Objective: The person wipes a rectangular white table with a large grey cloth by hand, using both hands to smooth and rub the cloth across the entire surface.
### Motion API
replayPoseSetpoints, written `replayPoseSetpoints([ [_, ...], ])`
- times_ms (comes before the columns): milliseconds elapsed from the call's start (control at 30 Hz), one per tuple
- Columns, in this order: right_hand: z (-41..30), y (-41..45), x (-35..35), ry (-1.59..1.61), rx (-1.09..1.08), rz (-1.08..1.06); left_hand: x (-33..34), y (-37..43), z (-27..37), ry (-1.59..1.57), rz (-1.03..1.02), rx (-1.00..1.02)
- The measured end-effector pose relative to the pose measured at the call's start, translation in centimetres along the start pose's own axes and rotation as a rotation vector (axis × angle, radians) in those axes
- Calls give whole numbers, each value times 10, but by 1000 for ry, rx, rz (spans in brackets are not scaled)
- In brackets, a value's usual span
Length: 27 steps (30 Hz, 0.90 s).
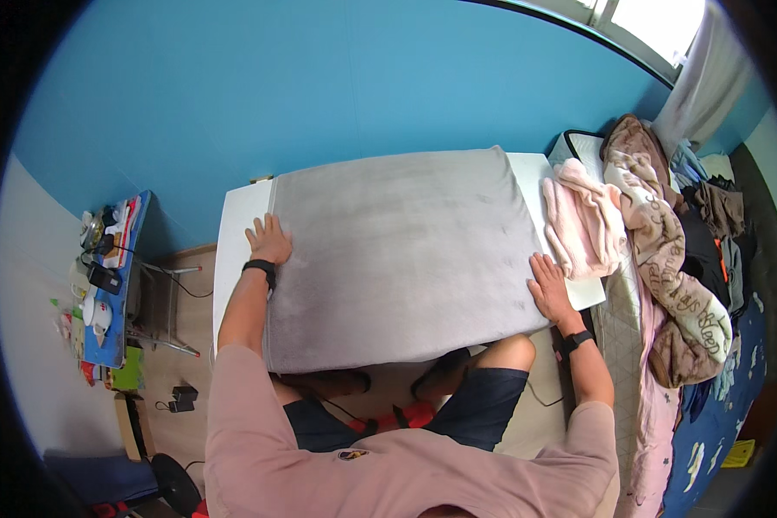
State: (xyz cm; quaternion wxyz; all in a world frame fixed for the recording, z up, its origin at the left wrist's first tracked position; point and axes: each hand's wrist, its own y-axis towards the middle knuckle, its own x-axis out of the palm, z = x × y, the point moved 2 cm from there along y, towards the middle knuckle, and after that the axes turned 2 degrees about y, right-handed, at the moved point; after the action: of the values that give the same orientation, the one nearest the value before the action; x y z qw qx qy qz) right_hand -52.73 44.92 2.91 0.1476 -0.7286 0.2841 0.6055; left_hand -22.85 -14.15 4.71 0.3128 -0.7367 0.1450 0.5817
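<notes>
A grey plush cloth (395, 259) lies spread over a white table (239, 226), its near edge hanging at the table's front. My left hand (270, 241) rests flat at the cloth's left edge, fingers apart, partly on the bare white top. At the right edge of the cloth, my right hand (549, 285) lies palm down with its fingers spread a little. Neither hand grips anything. A folded pink fleece garment or blanket (586, 220) sits on the table's right end, just beyond my right hand.
A bed with a mattress (621, 337) stands along the right, heaped with a brown and cream blanket (670, 259) and clothes. On the left is a small blue folding table (129, 259) with a white pot (97, 312). A blue wall (298, 84) closes off the far side.
</notes>
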Motion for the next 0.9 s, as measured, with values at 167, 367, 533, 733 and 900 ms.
replayPoseSetpoints([
  [167, 10, -6, 9, -1, 10, 79, 3, -73, 50, 32, 70, 142],
  [367, 3, -6, 10, 34, 31, 96, 58, -191, 177, -166, 637, 553],
  [533, 9, -7, 12, 44, 55, 120, 43, -257, 350, -360, 445, 687],
  [733, 15, -1, 18, 53, 17, 189, 45, -265, 470, -465, 473, 760],
  [900, 14, -3, 19, 47, 44, 169, 58, -264, 458, -393, 430, 788],
])
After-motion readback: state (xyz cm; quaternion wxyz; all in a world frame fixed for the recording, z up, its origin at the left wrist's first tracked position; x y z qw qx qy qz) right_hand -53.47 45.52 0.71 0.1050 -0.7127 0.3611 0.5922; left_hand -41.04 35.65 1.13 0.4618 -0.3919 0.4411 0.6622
